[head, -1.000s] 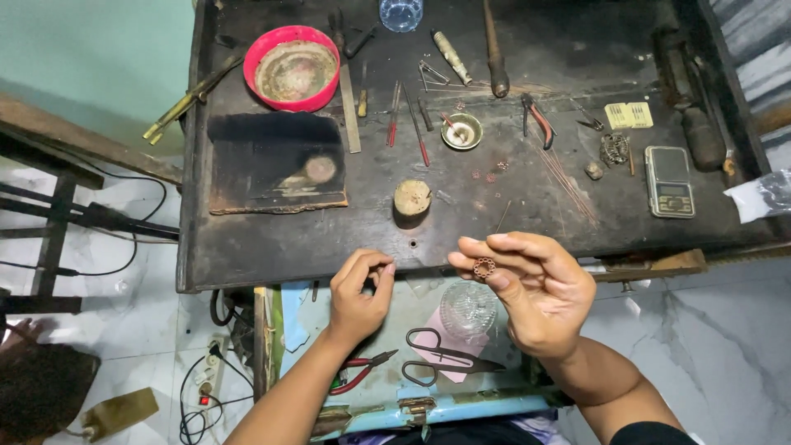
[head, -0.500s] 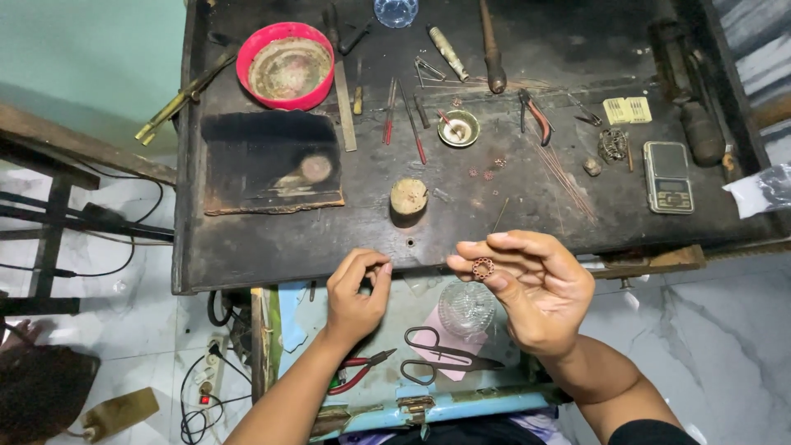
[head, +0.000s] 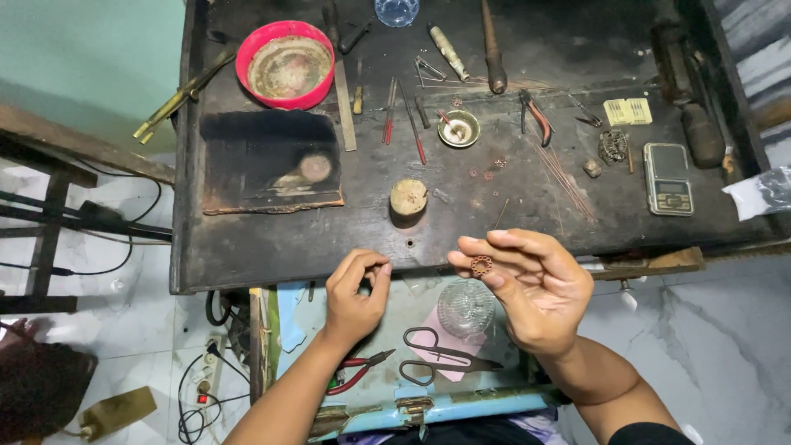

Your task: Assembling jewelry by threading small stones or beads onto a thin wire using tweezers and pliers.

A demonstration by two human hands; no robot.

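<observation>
My right hand [head: 527,288] is raised palm up just in front of the dark workbench [head: 247,247], pinching a small round copper-coloured ring piece [head: 481,265] between thumb and fingertips. My left hand [head: 356,292] is beside it at the bench's front edge, thumb and forefinger pressed together; whether anything tiny sits between them cannot be made out. A short wooden cylinder block [head: 408,199] stands on the bench just beyond both hands.
On the bench lie a red bowl [head: 284,64], a charred black board [head: 270,161], a small brass dish [head: 458,128], red-handled pliers [head: 535,115], a pocket scale [head: 668,178], files and wires. Below, an open drawer [head: 461,404] holds scissors [head: 445,358], a glass jar [head: 465,307] and red-handled pliers.
Both hands have stayed almost still; the view has shifted slightly so the bench sits a little higher in frame.
</observation>
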